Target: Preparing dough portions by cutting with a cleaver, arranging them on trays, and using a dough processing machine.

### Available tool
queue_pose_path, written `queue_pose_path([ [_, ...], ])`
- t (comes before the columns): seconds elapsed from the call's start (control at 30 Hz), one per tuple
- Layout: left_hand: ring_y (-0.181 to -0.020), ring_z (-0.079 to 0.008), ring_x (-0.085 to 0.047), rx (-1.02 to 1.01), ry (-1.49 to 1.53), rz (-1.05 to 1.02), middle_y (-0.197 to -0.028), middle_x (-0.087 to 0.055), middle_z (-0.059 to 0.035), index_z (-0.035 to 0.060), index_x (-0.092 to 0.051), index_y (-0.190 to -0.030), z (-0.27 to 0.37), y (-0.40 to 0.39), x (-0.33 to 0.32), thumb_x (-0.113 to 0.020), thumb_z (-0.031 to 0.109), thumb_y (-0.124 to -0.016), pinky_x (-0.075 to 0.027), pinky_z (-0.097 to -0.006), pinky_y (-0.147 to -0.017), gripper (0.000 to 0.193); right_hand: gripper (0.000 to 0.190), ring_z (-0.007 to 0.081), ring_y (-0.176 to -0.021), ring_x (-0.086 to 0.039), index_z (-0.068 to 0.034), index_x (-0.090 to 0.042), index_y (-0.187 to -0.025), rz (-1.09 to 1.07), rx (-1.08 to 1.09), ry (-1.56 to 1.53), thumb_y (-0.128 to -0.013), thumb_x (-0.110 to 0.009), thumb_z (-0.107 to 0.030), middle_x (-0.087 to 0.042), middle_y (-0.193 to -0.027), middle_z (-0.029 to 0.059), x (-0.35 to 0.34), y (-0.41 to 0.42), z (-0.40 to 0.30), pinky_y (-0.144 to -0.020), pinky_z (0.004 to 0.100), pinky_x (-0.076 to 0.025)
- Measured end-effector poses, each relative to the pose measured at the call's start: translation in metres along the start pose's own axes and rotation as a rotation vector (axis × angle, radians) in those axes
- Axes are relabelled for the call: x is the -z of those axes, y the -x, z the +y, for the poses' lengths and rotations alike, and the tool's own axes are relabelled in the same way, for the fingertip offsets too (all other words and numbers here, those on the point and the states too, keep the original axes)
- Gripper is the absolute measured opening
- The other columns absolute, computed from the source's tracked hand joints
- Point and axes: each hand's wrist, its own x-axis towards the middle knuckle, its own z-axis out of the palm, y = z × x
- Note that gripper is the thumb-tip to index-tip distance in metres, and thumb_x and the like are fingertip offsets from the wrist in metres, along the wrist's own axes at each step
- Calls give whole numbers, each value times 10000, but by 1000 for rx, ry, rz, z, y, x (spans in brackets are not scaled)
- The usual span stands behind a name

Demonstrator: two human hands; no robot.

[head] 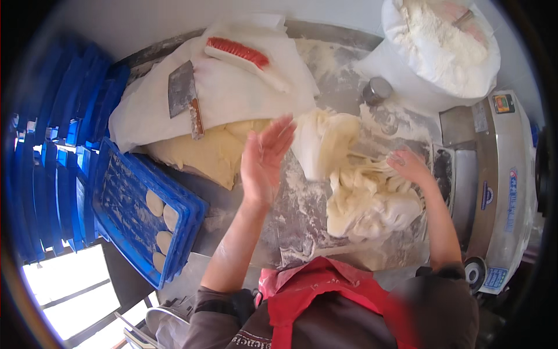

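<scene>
My left hand [266, 161] is raised with its fingers extended, beside the edge of a large mass of dough [205, 152] that lies partly under a white cloth [244, 96]. No object is in it. On the right, my right hand [407, 163] is at the edge of a torn, stringy heap of dough [370, 205]; whether its fingers grip a strand cannot be told. Stretched strands join this heap to a smoother, floured lump of dough [331, 139] between my hands. A dough scraper with a wooden handle [183, 91] and a red-bristled brush [237, 52] rest on the cloth.
Stacked blue trays stand at left, the near one [126, 213] holding several dough discs [163, 242]. An open flour sack [436, 56] is at the back right, near a small metal cup [377, 90]. A metal machine [492, 187] borders the floured worktop [301, 218] on the right.
</scene>
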Motion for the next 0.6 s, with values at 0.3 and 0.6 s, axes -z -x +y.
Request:
queue_pose_path([
  [0.3, -987, -214, -578, 503, -45, 414, -1094, -561, -118, 37, -386, -1247, -135, -2, 50, -521, 194, -906, -497, -366, -855, 399, 540, 176, -927, -570, 3, -463, -1188, -236, 17, -1050, -807, -686, -309, -580, -1051, 109, -42, -65, -139, -769, 291, -475],
  [0.6, -977, -152, -562, 96, -167, -155, -1140, -552, -57, 22, -523, -1165, -84, -138, -24, -509, 209, -927, -485, -321, -864, 304, 357, 121, -874, -553, -28, -490, -1139, 398, 21, -1590, -847, -630, -177, -586, -970, 54, 0, -169, -135, -741, 255, -457],
])
